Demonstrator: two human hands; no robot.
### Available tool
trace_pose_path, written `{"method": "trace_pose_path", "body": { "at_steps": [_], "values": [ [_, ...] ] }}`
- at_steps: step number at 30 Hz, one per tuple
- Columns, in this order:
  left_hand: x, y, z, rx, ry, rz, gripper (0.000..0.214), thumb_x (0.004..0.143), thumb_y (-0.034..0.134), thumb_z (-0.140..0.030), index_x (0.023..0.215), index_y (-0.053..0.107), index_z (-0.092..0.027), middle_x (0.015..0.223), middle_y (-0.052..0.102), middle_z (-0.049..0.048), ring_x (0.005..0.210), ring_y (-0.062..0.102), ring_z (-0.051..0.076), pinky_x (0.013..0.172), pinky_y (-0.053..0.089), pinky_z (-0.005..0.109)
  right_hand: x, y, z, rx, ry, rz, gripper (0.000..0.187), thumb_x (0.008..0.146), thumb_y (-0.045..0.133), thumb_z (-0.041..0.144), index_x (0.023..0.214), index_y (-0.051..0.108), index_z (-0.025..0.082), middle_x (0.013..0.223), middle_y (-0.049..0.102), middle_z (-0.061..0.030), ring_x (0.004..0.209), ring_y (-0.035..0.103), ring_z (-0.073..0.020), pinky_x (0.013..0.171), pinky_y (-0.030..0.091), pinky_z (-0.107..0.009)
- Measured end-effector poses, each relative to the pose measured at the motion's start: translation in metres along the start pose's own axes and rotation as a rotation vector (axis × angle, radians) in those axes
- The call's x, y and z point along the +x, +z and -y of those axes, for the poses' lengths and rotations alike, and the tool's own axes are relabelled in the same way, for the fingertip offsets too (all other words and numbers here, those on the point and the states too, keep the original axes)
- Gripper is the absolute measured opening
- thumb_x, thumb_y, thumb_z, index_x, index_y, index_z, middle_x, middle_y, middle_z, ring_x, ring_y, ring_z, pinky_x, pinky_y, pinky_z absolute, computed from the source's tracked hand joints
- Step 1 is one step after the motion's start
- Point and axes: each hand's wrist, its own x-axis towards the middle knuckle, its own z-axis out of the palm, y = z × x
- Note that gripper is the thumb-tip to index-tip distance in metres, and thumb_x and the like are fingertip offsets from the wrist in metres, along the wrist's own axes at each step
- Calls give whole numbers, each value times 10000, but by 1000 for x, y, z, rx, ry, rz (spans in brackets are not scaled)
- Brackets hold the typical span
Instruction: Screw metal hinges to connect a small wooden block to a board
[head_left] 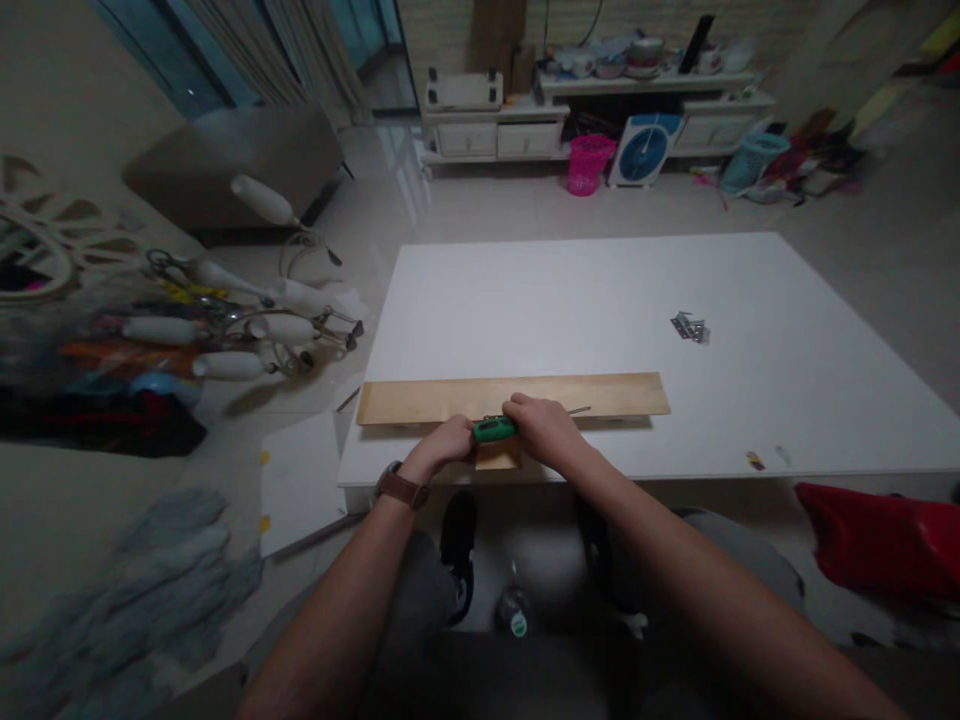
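Note:
A long, thin wooden board (420,398) lies along the near side of the white tabletop (525,310). At its front edge, both my hands are closed around a green-handled screwdriver (493,430). My left hand (452,440) is at the left end of the handle, a brown-strapped watch on that wrist. Over the other end sits my right hand (541,428), and the thin metal shaft sticks out to its right, lying level. Below the handle, a short wooden piece (499,457) juts toward me. My fingers partly hide where it meets the board.
Small metal brackets (690,327) lie in a pile at the tabletop's right. A small dark and yellow piece (755,461) is near its front edge. A white-shaded lamp (281,328) stands left of the table, and a red seat (877,540) is at the right.

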Motion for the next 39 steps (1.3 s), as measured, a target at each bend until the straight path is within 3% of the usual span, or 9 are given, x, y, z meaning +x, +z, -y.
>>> {"method": "trace_pose_path", "body": {
  "at_steps": [8, 13, 17, 23, 31, 36, 39],
  "values": [
    [-2, 4, -7, -13, -34, -27, 248, 743, 536, -70, 525, 485, -176, 497, 456, -17, 521, 434, 116, 544, 332, 251, -5, -5, -11, 95, 24, -37, 110, 947, 596, 187, 1009, 683, 210, 1060, 743, -58, 948, 689, -220, 671, 299, -322],
    [-3, 5, -7, -71, -19, 18, 234, 751, 571, -97, 531, 527, -168, 501, 499, -7, 524, 473, 119, 569, 391, 248, -11, -2, -15, 59, -12, -51, 171, 949, 548, 165, 1009, 698, 223, 1090, 736, -48, 826, 647, -194, 631, 225, -329],
    [-4, 2, -4, -129, -5, 77, 269, 805, 663, -270, 569, 593, -163, 547, 578, 25, 557, 541, 143, 606, 448, 268, -17, -5, -20, 64, -37, -72, 201, 924, 536, 144, 1013, 696, 226, 1114, 736, -48, 804, 629, -187, 631, 211, -319],
    [-12, -7, -6, -161, 97, 125, 398, 821, 729, -478, 617, 592, -165, 551, 545, -2, 553, 493, 121, 585, 410, 255, -37, -8, -45, 191, 43, -154, 175, 836, 588, 121, 959, 673, 211, 987, 729, -42, 839, 624, -191, 685, 283, -283],
    [-16, -14, -13, -224, 194, 108, 414, 804, 749, -491, 668, 503, -187, 624, 441, -49, 590, 431, 104, 603, 370, 255, -68, 23, -70, 10, 57, 20, 210, 886, 572, 105, 989, 714, 218, 1052, 765, -59, 836, 664, -200, 652, 245, -298],
    [-6, -8, -16, -333, 223, -9, 328, 876, 692, -442, 761, 545, -172, 700, 502, -26, 621, 434, 102, 602, 335, 242, -71, 42, -73, -106, 90, 80, 246, 912, 556, 126, 1039, 731, 242, 1069, 764, -53, 800, 692, -215, 608, 210, -326],
    [1, -5, -20, -432, 254, -62, 315, 877, 712, -414, 772, 542, -171, 711, 523, -24, 640, 472, 101, 637, 383, 233, -68, 46, -73, -121, 115, 95, 260, 946, 536, 143, 1093, 725, 244, 1081, 769, -58, 840, 720, -227, 606, 234, -321]
  ]
}}
